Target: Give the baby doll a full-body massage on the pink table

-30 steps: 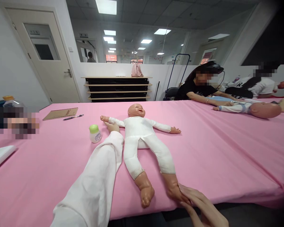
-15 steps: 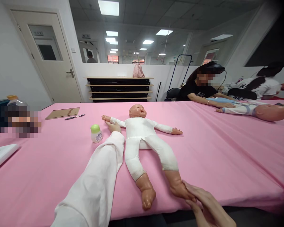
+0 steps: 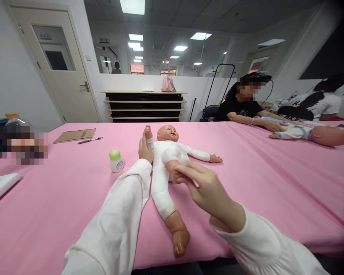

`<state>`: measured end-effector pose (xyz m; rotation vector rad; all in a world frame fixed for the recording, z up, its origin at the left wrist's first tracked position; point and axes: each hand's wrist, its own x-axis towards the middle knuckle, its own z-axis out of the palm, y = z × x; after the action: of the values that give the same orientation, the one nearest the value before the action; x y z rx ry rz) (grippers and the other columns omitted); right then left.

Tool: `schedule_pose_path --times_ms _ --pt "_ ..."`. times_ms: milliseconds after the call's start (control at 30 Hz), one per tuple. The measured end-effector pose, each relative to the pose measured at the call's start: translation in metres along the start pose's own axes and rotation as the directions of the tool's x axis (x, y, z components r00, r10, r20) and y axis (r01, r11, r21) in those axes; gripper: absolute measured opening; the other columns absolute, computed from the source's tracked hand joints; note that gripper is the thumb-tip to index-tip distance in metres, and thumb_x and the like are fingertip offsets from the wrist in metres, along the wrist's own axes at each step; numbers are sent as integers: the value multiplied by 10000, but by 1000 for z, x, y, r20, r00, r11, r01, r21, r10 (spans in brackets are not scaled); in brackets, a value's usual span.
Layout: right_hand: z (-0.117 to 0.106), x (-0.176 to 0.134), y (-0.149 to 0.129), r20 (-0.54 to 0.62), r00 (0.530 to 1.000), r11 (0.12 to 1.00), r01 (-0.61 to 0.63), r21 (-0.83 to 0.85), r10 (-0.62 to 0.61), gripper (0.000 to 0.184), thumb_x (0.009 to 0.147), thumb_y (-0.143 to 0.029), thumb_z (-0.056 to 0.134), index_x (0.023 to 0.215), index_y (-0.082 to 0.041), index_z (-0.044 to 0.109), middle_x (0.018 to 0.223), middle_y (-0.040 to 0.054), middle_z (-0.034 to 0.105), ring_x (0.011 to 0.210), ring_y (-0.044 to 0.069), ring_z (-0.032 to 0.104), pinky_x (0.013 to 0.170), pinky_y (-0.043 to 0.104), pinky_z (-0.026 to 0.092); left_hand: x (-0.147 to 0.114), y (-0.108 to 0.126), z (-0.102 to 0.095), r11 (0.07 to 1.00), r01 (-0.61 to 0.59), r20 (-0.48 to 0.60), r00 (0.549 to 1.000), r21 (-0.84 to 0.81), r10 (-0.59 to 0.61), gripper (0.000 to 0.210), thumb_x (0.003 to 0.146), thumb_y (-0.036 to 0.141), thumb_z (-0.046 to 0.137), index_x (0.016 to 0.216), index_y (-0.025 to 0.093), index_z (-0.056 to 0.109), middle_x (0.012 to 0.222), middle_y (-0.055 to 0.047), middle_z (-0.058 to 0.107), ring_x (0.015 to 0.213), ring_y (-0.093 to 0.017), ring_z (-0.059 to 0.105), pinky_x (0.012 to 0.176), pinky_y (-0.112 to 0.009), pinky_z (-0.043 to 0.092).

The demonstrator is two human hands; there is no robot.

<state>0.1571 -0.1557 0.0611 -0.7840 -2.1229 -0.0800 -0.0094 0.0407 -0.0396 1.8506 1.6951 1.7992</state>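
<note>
Raised since the earlier frame: one arm (image 3: 148,133) and one leg (image 3: 172,163) of one doll (image 3: 159,183), on its back on my desk (image 3: 74,191). One green-capped bottle (image 3: 116,162) stood at left; my left grip (image 3: 145,150) lay against the arm, closed or not I couldn't tell; my right grip (image 3: 205,187) clasped the folded leg. Two limbs were up, two lay outstretched.

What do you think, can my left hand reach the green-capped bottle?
Probably yes: only pink cloth lies between your left hand and the bottle, though that hand is against the doll's arm.
</note>
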Motion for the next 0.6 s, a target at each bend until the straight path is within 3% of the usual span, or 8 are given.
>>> schedule_pose_path --times_ms 100,200,300,433,533,600 --pt "29 0 -1 206 976 996 85 -38 -75 265 794 -33 383 937 -153 570 891 65 593 792 140 554 680 268 487 0 4 2 990 -131 113 986 46 125 520 819 100 360 1321 233 328 1290 -11 452 1143 -165 434 977 -301 355" --pt "47 -7 -4 401 913 982 135 -129 -73 246 750 5 388 840 -125 575 835 76 564 725 144 520 590 252 458 -1 9 1 948 -280 280 932 154 230 418 820 162 427 1200 324 495 1235 31 512 1087 -198 450 933 -350 368" --pt "54 -12 -5 449 893 977 126 -174 -35 251 727 15 388 826 -119 575 816 78 551 685 143 502 532 241 426 -2 15 0 894 -393 407 868 217 283 354 801 281 513 1139 379 545 1223 29 524 1078 -246 420 904 -403 352" --pt "51 -13 -2 383 923 993 66 -94 -25 297 731 19 375 870 -137 586 834 71 567 687 134 517 567 245 449 -4 16 0 895 -381 408 873 233 266 369 810 284 499 1166 378 521 1231 18 517 1074 -230 417 908 -379 347" --pt "36 -17 -4 193 981 999 2 49 -11 280 776 -25 392 923 -162 587 854 60 601 740 136 556 630 258 489 -2 10 1 941 -291 309 923 172 229 409 809 245 479 1208 334 487 1215 6 525 1059 -199 452 916 -334 366" --pt "19 -28 -8 20 998 990 -65 126 63 256 800 -67 420 962 -181 582 869 54 621 779 141 583 664 265 511 0 1 2 976 -183 223 963 120 153 468 822 213 430 1277 316 401 1219 -1 517 1071 -189 467 922 -329 379"
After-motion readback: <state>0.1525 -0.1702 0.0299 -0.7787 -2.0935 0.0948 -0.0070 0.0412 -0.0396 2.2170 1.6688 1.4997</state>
